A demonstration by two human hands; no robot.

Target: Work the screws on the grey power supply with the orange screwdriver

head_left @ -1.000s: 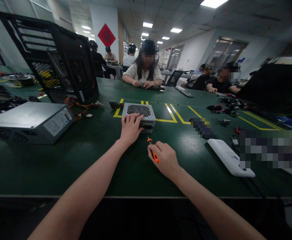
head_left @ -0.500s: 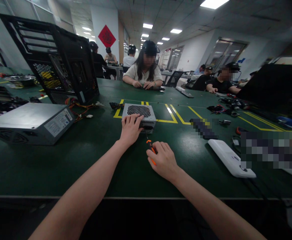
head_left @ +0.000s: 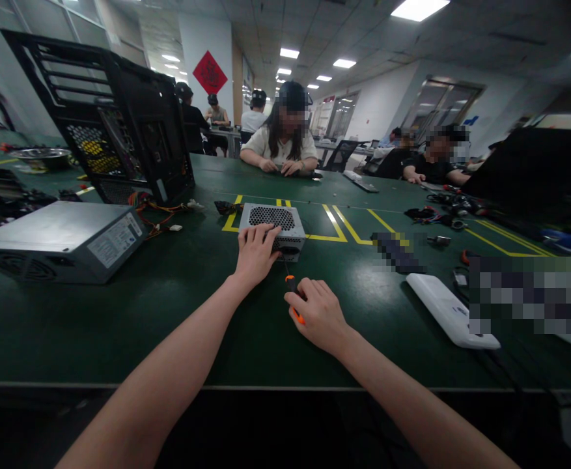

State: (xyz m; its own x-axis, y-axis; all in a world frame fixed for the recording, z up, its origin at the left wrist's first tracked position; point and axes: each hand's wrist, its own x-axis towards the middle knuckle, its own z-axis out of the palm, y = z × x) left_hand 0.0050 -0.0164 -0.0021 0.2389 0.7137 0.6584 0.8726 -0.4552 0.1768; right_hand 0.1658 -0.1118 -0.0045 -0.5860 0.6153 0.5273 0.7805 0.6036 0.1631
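Observation:
A small grey computer power supply [head_left: 292,229] with a honeycomb vent on top sits on the green table in front of me. My left hand [head_left: 257,251] grips its near left corner, fingers over the top and thumb at the near side. In my right hand [head_left: 317,309] is an orange and black screwdriver [head_left: 291,284], its handle wrapped by the fingers. The thin shaft points away from me to the lower part of the power supply's near face. Whether the tip sits in a screw is too small to tell.
At left lie a larger power supply [head_left: 65,225] and an upright black computer case [head_left: 124,124] with loose cables. A white oblong device [head_left: 448,309] rests at right, with cables and a dark monitor-like panel [head_left: 539,172] beyond. A person [head_left: 282,140] sits across the table.
The screwdriver handle has turned slightly within my right hand, showing different orange and black parts. My left hand and the power supply have stayed in place.

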